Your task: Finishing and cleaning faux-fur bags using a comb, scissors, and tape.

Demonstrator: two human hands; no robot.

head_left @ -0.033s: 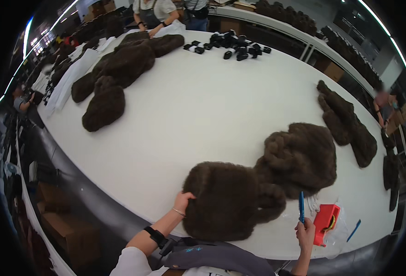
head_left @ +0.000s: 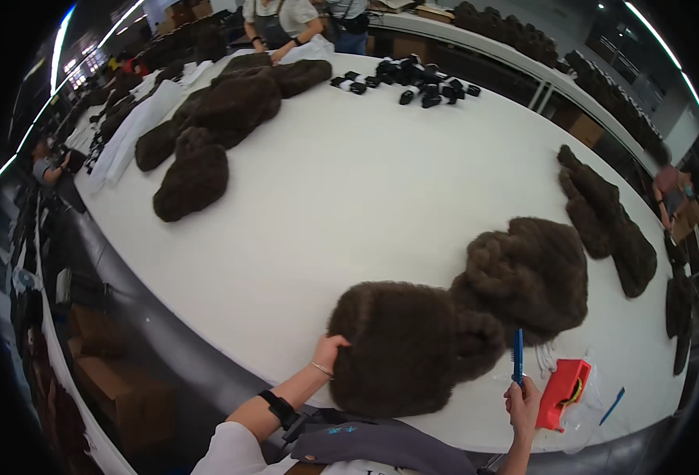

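Note:
My left hand grips the left edge of a dark brown fur piece, squarish and thick, lying at the table's near side. Its fingers are curled into the pile, partly hidden. In my right hand is a blue comb, held upright by its lower end. The comb stands just right of a smaller fur bulge that adjoins the squarish piece. Beyond it lies a larger, rumpled fur piece. A red tape dispenser sits right of my right hand.
A thin blue tool and clear plastic lie beside the dispenser on the white table. More fur pieces rest at right and far left. Black bundles are at the back. Co-workers stand around the table.
The whole view has shifted, so the table and furs appear slightly farther right. The comb and the fur bulge now appear closer together. Both hands keep their hold.

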